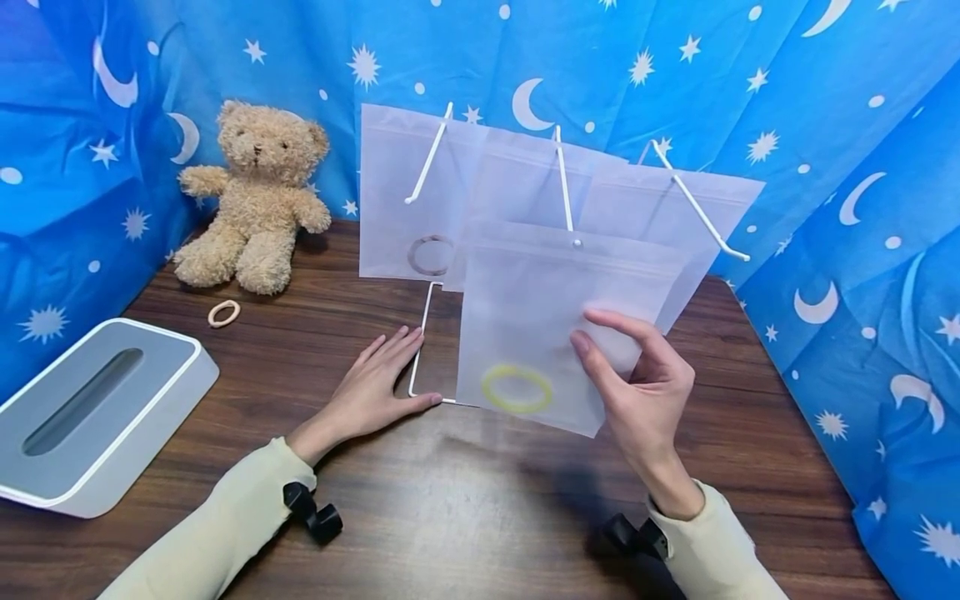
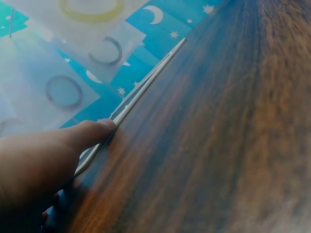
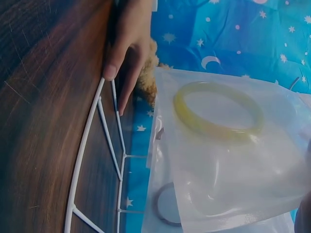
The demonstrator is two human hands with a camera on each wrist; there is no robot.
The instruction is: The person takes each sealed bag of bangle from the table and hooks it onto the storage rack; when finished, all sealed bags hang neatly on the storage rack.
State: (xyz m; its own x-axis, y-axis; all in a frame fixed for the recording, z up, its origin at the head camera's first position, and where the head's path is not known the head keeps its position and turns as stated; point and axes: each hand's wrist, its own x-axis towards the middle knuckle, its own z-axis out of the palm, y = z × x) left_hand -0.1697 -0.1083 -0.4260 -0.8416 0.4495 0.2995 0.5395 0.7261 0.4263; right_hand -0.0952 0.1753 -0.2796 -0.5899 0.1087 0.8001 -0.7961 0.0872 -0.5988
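Note:
My right hand [image 1: 648, 387] pinches the right side of a frosted zip bag [image 1: 547, 308], thumb and forefinger bent. A yellow bangle [image 1: 517, 389] lies in the lower part of that bag. The bag's top hole is at the tip of the middle hook [image 1: 564, 179] of a white wire rack [image 1: 415, 367]; whether the hook passes through cannot be told. My left hand [image 1: 375, 387] rests with fingers outstretched on the left side of the rack's base, its thumb touching the front wire [image 2: 141, 90].
More frosted bags [image 1: 397, 183] hang behind, one with a brownish bangle [image 1: 430, 254]. A teddy bear [image 1: 258, 196] sits at the back left. Nearer are a beige ring [image 1: 224, 313] and a grey-white tissue box [image 1: 150, 417]. A blue star-patterned curtain [image 1: 810, 233] encloses the table.

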